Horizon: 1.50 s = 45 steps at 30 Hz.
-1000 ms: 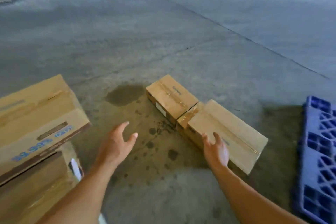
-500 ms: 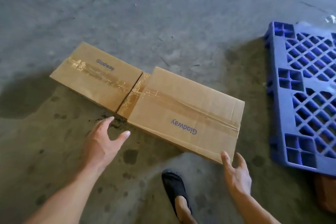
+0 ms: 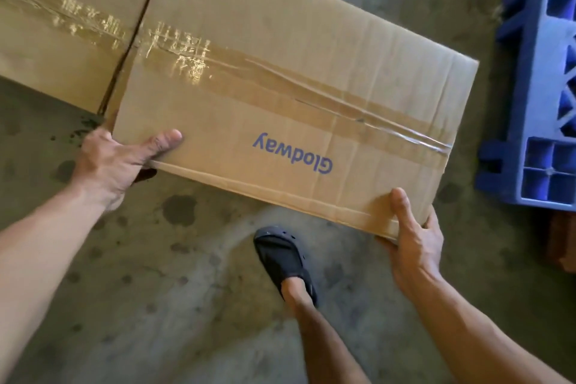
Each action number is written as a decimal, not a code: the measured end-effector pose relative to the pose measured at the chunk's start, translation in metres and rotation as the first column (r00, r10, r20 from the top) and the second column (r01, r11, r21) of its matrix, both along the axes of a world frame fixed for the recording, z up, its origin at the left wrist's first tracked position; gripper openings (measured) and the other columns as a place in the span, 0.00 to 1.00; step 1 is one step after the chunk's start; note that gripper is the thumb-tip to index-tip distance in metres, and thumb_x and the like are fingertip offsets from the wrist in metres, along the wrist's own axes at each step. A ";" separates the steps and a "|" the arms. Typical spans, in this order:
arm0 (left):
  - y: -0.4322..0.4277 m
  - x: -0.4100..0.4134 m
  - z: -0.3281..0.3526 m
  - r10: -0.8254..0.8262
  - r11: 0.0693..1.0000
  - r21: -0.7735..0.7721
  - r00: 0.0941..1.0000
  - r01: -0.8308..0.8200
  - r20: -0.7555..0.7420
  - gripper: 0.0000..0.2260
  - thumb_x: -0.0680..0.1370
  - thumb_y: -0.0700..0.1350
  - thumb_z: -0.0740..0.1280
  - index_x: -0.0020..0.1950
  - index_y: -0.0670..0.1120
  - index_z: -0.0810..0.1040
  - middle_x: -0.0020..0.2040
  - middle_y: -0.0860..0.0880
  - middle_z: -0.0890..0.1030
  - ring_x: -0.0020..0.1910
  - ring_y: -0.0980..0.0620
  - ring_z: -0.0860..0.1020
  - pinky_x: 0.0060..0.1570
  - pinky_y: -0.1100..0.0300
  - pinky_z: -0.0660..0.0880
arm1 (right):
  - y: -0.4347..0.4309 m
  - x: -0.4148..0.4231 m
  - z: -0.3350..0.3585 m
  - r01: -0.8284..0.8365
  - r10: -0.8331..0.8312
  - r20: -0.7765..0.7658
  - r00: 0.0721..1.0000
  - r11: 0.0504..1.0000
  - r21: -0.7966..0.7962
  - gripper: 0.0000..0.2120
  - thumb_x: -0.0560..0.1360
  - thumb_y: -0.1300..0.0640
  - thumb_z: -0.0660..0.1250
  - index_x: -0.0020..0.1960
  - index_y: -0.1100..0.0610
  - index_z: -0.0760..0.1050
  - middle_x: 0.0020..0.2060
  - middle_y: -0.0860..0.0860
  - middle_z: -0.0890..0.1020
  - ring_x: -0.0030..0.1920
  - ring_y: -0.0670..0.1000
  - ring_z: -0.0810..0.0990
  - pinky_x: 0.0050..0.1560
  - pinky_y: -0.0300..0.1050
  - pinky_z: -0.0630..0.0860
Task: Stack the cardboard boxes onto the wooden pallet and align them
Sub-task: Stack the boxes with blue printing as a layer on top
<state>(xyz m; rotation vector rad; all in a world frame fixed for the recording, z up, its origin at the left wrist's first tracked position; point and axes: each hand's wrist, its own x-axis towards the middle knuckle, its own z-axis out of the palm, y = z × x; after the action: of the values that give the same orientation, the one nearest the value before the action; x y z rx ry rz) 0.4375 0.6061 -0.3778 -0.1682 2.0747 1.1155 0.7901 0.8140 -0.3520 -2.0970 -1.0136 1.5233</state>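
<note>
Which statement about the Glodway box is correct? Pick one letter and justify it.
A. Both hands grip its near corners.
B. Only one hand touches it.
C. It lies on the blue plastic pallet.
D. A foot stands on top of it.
A: the left hand grips the near left corner of the Glodway box and the right hand grips its near right corner, thumbs on top; the blue plastic pallet lies apart to the right.

Taped "Glodway" cardboard box point(image 3: 280, 78), tilted, touching second cardboard box point(image 3: 62, 25)
</note>
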 end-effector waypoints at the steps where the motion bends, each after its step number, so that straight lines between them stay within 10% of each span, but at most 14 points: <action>1: 0.001 -0.001 -0.001 0.026 0.999 0.043 0.999 -0.027 0.030 0.49 0.49 0.62 0.86 0.64 0.45 0.78 0.56 0.47 0.85 0.54 0.47 0.84 0.50 0.46 0.82 | 0.000 -0.002 0.001 0.020 -0.020 -0.022 1.000 1.000 0.001 0.30 0.60 0.40 0.79 0.59 0.48 0.80 0.51 0.48 0.87 0.50 0.49 0.86 0.54 0.60 0.82; 11: -0.005 0.045 0.053 0.080 0.958 0.281 0.991 -0.048 -0.105 0.31 0.58 0.58 0.84 0.59 0.59 0.81 0.59 0.51 0.84 0.60 0.47 0.81 0.54 0.47 0.80 | 0.042 0.006 0.063 -0.169 0.178 -0.080 0.981 0.979 0.111 0.22 0.71 0.50 0.77 0.61 0.34 0.76 0.47 0.36 0.83 0.53 0.50 0.84 0.49 0.62 0.83; 15: -0.034 0.085 0.106 0.207 0.909 0.392 0.970 -0.141 -0.130 0.29 0.64 0.48 0.79 0.65 0.52 0.79 0.57 0.52 0.84 0.56 0.53 0.82 0.42 0.66 0.79 | 0.039 0.014 0.121 -0.228 0.252 -0.126 0.960 0.958 0.176 0.33 0.70 0.50 0.76 0.72 0.39 0.69 0.51 0.37 0.76 0.49 0.48 0.80 0.46 0.59 0.83; 20: -0.118 0.149 0.199 0.358 0.844 0.476 0.921 -0.249 -0.153 0.33 0.63 0.49 0.82 0.66 0.49 0.77 0.55 0.52 0.84 0.56 0.51 0.81 0.45 0.63 0.80 | -0.003 0.026 0.214 -0.376 0.436 -0.232 0.870 0.889 0.260 0.43 0.63 0.45 0.76 0.76 0.42 0.66 0.52 0.38 0.74 0.50 0.48 0.79 0.37 0.44 0.84; 25: -0.244 0.234 0.305 0.545 0.785 0.470 0.810 -0.403 -0.216 0.38 0.60 0.56 0.83 0.68 0.52 0.76 0.58 0.50 0.84 0.61 0.43 0.81 0.55 0.36 0.79 | -0.088 0.037 0.297 -0.544 0.618 -0.312 0.722 0.785 0.297 0.39 0.67 0.46 0.77 0.75 0.41 0.67 0.55 0.39 0.74 0.57 0.52 0.80 0.47 0.56 0.85; 34: -0.444 0.410 0.417 0.846 0.528 0.474 0.486 -0.705 -0.218 0.33 0.64 0.50 0.81 0.67 0.54 0.75 0.59 0.51 0.83 0.55 0.47 0.84 0.48 0.41 0.82 | -0.266 0.043 0.385 -0.801 0.878 -0.239 0.416 0.478 0.360 0.55 0.55 0.34 0.81 0.77 0.47 0.66 0.69 0.50 0.75 0.62 0.57 0.79 0.61 0.63 0.78; 45: -0.590 0.497 0.431 0.965 0.247 0.460 0.173 -0.853 -0.197 0.29 0.67 0.47 0.81 0.65 0.52 0.76 0.55 0.52 0.84 0.53 0.47 0.84 0.51 0.41 0.82 | -0.431 0.014 0.396 -0.920 0.963 -0.256 0.082 0.172 0.351 0.46 0.65 0.37 0.78 0.77 0.47 0.65 0.64 0.51 0.78 0.58 0.60 0.81 0.53 0.65 0.82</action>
<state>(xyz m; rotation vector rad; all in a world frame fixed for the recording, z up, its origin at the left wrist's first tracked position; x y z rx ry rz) 0.9347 0.0159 0.0533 -1.3670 2.1195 2.3509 0.8044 0.3828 0.0441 -0.6328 -2.4404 2.1944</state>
